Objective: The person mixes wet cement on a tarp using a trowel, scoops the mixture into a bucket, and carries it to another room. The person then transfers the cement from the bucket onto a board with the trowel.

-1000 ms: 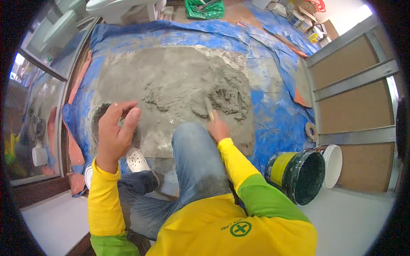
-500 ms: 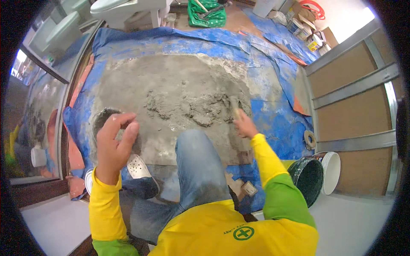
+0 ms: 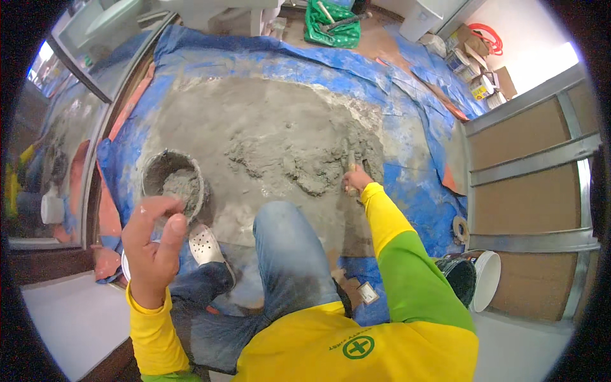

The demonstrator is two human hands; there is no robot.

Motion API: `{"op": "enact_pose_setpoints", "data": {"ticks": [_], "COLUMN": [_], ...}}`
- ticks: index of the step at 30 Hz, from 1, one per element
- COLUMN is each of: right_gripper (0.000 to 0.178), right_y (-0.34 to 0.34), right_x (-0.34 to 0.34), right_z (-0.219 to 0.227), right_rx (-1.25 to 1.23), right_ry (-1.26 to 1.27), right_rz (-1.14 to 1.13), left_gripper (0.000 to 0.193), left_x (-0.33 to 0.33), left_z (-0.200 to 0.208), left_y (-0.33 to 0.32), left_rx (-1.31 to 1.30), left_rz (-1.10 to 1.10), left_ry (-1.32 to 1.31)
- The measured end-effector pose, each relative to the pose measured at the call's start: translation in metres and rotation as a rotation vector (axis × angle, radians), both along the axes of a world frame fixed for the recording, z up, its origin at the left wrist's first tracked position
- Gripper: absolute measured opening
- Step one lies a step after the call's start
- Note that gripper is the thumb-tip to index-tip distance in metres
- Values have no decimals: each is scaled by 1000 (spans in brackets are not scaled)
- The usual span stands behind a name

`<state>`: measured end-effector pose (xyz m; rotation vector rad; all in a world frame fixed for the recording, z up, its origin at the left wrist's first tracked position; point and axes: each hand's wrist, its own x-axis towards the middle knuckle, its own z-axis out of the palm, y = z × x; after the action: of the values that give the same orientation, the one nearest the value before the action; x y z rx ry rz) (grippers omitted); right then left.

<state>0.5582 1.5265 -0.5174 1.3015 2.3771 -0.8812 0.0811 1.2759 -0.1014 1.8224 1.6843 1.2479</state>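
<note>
My right hand (image 3: 358, 180) is closed around the pale handle of a trowel (image 3: 351, 159), its far end down in the wet grey mortar (image 3: 312, 169). The mortar lies in a rough, lumpy ridge on a smeared grey patch in front of my knee. My left hand (image 3: 153, 245) is raised on the left, holding nothing, with the thumb apart from the curled fingers. Just beyond it stands a dark bucket (image 3: 153, 173) with more mortar inside; the hand overlaps its near side in the picture, and I cannot tell whether they touch.
Blue sheeting (image 3: 407, 181) surrounds the mortar patch. A black bucket (image 3: 459, 280) and a white bucket (image 3: 487, 280) stand at the right, beside a metal-framed panel (image 3: 528, 204). A roll of tape (image 3: 461, 229) lies near them. A green bag (image 3: 332, 28) with tools sits at the back.
My left hand has come back toward me, revealing the bucket of mortar. My right hand has shifted slightly nearer with the trowel. The whole view has turned a little.
</note>
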Motion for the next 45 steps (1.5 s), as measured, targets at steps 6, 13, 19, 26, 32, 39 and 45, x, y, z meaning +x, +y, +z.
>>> {"op": "enact_pose_setpoints", "data": {"ticks": [6, 13, 19, 26, 32, 39, 45], "right_gripper": [73, 75, 50, 19, 40, 49, 16], "right_y": [-71, -133, -225, -230, -76, -51, 27], "right_x": [-59, -70, 3, -16, -137, -79, 1], "right_z": [52, 84, 105, 36, 2, 37, 106], "right_rx": [-151, 102, -621, -1273, -327, 734, -468], "right_ry": [173, 152, 809, 1049, 668, 526, 856], "right_rz": [-697, -450, -1056, -1441, -894, -180, -1341], "left_gripper": [18, 17, 16, 18, 17, 18, 19], "left_x": [35, 79, 59, 37, 38, 35, 25], "left_z": [3, -7, -4, 1, 0, 6, 4], "left_y": [30, 60, 49, 29, 25, 20, -5], "left_rx": [81, 132, 59, 10, -51, 23, -22], "left_rz": [-74, -198, -165, -48, -17, -7, 3], "left_ry": [-9, 73, 112, 73, 30, 100, 116]}}
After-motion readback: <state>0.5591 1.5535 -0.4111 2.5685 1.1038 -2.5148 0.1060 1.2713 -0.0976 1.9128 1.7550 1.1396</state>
